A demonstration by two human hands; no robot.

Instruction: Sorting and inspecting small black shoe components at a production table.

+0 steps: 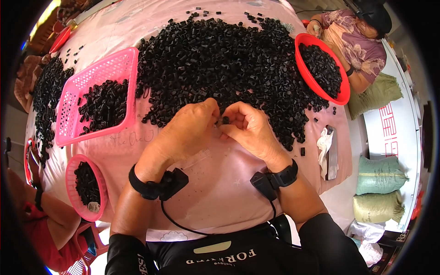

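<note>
Black shirt (243,266) fills bottom; mid-frame, right hand (251,129)'s pinching a small black piece (225,120), left hand (188,128) curled, can't tell if gripping.

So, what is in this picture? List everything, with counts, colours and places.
Small parts: too many to count, black, heaped centrally
Second heap: one, black, far left
Tablecloth: one, pink, beneath main heap
Rectangular basket: one, pink, left of main heap
Round basket: one, pink, near left
Filled bowl: one, red, right of main heap
Cloth: one, white, on tablecloth's right
Bar: one, grey, beside cloth
Sacks: at least three, greenish and yellowish, right
Other people: at least two, purplish and red tops, either side
Wrist straps: two, black, both wrists
Left hand: one, bare, before main heap
Right hand: one, bare, beside left, pinching black part
</note>
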